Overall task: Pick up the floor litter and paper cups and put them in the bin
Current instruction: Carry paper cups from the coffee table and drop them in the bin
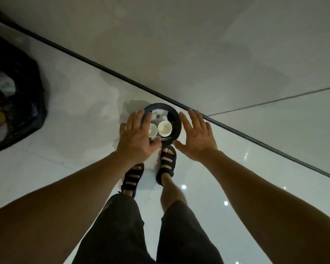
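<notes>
Bin (176, 119) standing at the wall foot | paper cups (164, 128) sitting inside it among white litter (159, 114) | left hand (136, 136) and right hand (197, 139) hovering beside its rim, each grip released — empty | judging: drop straight down — avoid tipping it

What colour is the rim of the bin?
The bin's rim is black, and the body below looks white. The head view, the only one, shows it.

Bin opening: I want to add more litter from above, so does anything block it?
Partly. The left hand overlaps the left rim of the bin; two paper cups and crumpled paper already sit inside. The right hand is beside it.
</notes>
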### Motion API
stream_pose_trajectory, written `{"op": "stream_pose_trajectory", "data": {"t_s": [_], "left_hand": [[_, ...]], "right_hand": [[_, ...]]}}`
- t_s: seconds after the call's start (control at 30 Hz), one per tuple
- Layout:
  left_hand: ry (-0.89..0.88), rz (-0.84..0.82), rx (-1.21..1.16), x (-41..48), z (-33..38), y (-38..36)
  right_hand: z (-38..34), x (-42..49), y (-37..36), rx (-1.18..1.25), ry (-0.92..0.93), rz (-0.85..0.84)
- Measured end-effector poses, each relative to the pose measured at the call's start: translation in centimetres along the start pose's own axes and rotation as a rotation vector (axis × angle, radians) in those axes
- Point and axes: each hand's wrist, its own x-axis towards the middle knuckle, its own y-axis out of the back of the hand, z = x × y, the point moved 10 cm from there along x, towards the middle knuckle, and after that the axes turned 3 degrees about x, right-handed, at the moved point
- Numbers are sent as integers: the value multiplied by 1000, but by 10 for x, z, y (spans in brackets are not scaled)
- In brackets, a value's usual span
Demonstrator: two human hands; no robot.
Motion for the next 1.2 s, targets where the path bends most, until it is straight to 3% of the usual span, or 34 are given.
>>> {"op": "stream_pose_trajectory", "data": {"t_s": [0.27,0.5,0.7,0.9,1.2], "left_hand": [[-207,-20,24,-80,70,98],[-490,-152,144,-158,175,107],[-847,-196,306,-257,318,79],[-1171,-196,406,-421,456,21],[-1563,-282,508,-670,561,-106]], "right_hand": [[-10,-168,65,231,-367,146],[22,-359,53,362,-684,288],[59,-529,5,517,-1023,463],[65,-716,-83,666,-1307,608],[38,-946,-223,842,-1662,733]]}}
